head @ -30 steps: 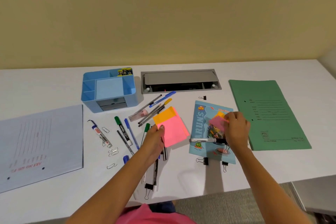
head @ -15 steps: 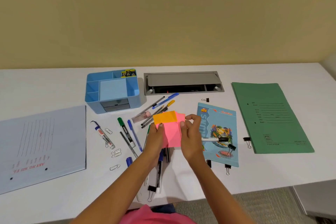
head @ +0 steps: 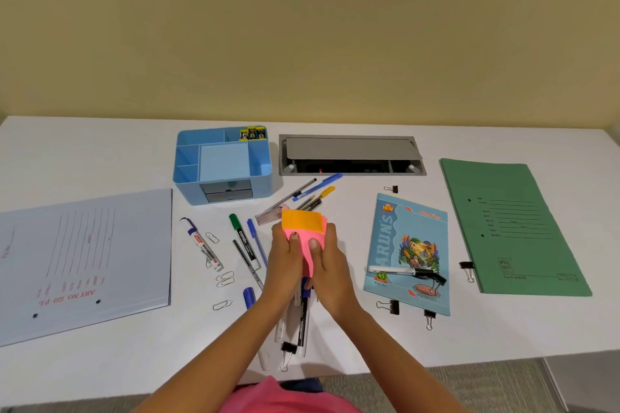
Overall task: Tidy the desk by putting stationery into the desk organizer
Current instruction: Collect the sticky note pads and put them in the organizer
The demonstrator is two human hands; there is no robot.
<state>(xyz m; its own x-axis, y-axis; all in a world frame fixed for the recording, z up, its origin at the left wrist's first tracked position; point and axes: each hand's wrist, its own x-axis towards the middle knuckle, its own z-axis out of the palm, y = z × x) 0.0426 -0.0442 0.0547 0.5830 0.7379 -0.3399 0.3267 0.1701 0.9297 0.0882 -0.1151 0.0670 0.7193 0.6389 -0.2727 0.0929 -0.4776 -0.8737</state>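
Two hands meet over the middle of the white desk (head: pixel 100 151), both gripping one stack of sticky notes (head: pixel 303 223), an orange pad lying on top of pink sheets. The left hand (head: pixel 283 256) holds the stack's left side and the right hand (head: pixel 330 265) its right side, each with fingers curled underneath and a thumb pressed on the pink face. Whether the stack rests on the items below it or is raised off them cannot be told. The light blue desk organizer (head: pixel 223 166) stands beyond the hands toward the wall, apart from the stack, with two grey drawers in its front. Its rear right compartment holds small yellow-and-black items (head: pixel 253 133), too small to identify. A loose bunch of pens (head: pixel 313 193) lies slanted between the organizer and the stack. Left of the hands lie a green marker (head: pixel 244 241), a white marker (head: pixel 201 245) and several paper clips (head: pixel 224 278), and more markers (head: pixel 302 315) lie beneath the wrists. On the right sits a blue notebook (head: pixel 407 253) with a black-capped marker (head: pixel 406 271) across it and binder clips (head: pixel 392 307) at its near edge. A green folder (head: pixel 510 228) lies far right, a pale blue folder (head: pixel 84 261) far left, and a grey hatch (head: pixel 350 154) sits just beside the organizer.
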